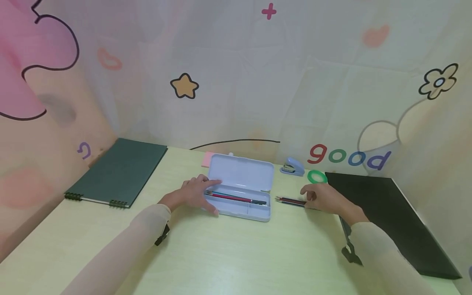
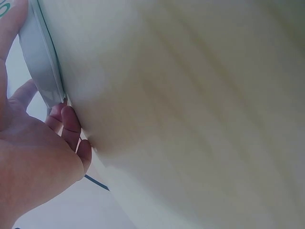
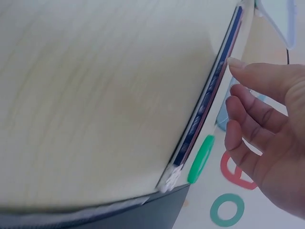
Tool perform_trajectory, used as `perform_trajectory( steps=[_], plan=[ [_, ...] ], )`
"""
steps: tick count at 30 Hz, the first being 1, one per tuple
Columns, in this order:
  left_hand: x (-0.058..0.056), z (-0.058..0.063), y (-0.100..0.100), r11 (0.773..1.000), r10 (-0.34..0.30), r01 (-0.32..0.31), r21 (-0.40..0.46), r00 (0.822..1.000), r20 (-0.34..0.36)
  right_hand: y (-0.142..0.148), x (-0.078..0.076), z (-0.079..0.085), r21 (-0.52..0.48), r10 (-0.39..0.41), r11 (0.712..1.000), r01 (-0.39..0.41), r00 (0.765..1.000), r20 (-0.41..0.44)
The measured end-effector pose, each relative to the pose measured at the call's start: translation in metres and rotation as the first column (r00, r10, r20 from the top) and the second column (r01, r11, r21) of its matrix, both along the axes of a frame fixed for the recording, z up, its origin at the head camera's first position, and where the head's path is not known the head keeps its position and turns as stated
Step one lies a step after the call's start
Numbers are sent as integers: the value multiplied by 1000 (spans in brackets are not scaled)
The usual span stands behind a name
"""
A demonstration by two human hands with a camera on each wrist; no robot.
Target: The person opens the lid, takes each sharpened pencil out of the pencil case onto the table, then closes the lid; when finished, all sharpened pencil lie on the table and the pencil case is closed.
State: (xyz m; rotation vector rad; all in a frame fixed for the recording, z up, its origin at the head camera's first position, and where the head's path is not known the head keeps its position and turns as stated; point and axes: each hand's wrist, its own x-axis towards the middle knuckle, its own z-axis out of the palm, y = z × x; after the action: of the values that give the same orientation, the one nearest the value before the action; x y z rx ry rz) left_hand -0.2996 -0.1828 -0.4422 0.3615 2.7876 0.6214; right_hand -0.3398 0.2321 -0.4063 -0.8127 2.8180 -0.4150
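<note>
Head view shows your left hand (image 1: pixel 193 194) with thumb and forefinger spread at the left end of the open pencil case (image 1: pixel 241 180). Right of this case, your right hand (image 1: pixel 326 198), fingers loosely bent, is beside pencils (image 1: pixel 291 201) lying on the table (image 1: pixel 236 254).
</note>
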Motion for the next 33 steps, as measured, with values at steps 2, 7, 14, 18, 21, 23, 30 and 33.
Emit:
perform_trajectory(
  steps=[2,7,14,18,21,23,30,33],
  plan=[
    [0,0,0,1000,1,-1,-1,1000,0,-5,-1,2,-7,-14,1000,14,1000,11],
    [0,-1,-1,1000,1,-1,-2,1000,0,-24,-1,11,-51,-27,998,30,997,69],
    [2,0,-1,1000,5,-5,4,1000,8,-54,-4,16,-103,26,994,-18,997,76],
    [3,-1,0,1000,14,-14,1,1000,17,-73,-3,21,-126,62,990,-54,996,61],
    [2,-1,0,1000,18,-18,-2,1000,17,-87,-1,24,-140,76,988,-66,995,67],
    [2,-1,1,1000,19,-19,-1,1000,15,-95,1,24,-141,77,988,-64,993,89],
    [1,0,2,1000,21,-21,-9,1000,18,-120,3,23,-151,132,983,-106,976,173],
    [1,1,2,1000,22,-22,-13,1000,17,-131,4,22,-164,167,977,-134,964,209]
  ],
)
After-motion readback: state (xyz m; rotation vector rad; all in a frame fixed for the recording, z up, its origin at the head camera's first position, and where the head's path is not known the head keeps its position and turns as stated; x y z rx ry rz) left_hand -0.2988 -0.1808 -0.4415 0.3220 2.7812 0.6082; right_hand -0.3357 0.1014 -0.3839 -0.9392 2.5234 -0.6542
